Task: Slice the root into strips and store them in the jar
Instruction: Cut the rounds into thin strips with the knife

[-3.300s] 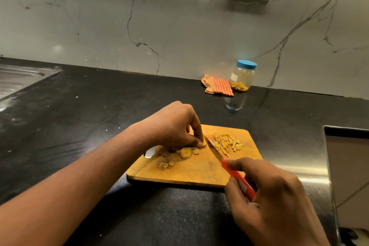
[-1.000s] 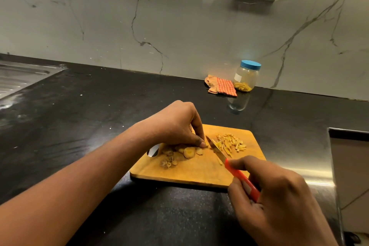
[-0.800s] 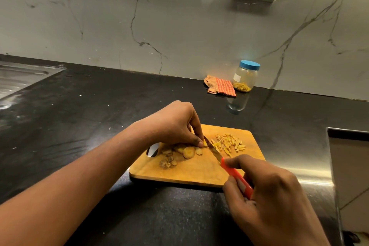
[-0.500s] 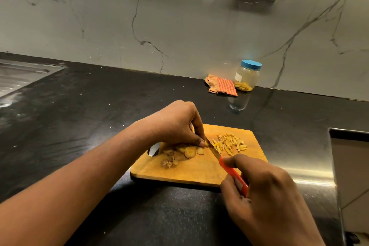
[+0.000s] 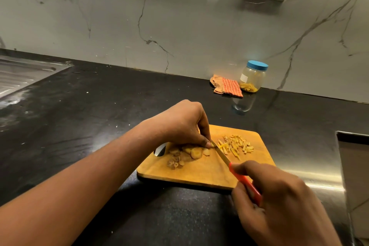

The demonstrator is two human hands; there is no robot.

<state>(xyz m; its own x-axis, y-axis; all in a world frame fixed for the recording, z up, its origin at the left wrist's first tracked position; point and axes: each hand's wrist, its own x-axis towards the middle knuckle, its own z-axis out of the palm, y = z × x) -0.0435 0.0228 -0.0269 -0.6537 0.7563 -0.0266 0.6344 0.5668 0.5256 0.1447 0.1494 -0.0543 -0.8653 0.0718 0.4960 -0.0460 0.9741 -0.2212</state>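
Knife [image 5: 221, 154] drawn back a little vs 0.5 s ago. R hand [image 5: 279, 201] closed round its red handle; L hand [image 5: 179, 126] pinches root [image 5: 189, 148], just left of blade. Label on jar [image 5: 252, 78] not readable.

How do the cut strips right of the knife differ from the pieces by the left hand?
The strips are thin, pale-yellow sticks; the pieces are thicker, browner rounds. The strips lie loose in a heap right of the knife; the pieces sit left of it, one held under the left hand. Both rest on the cutting board.
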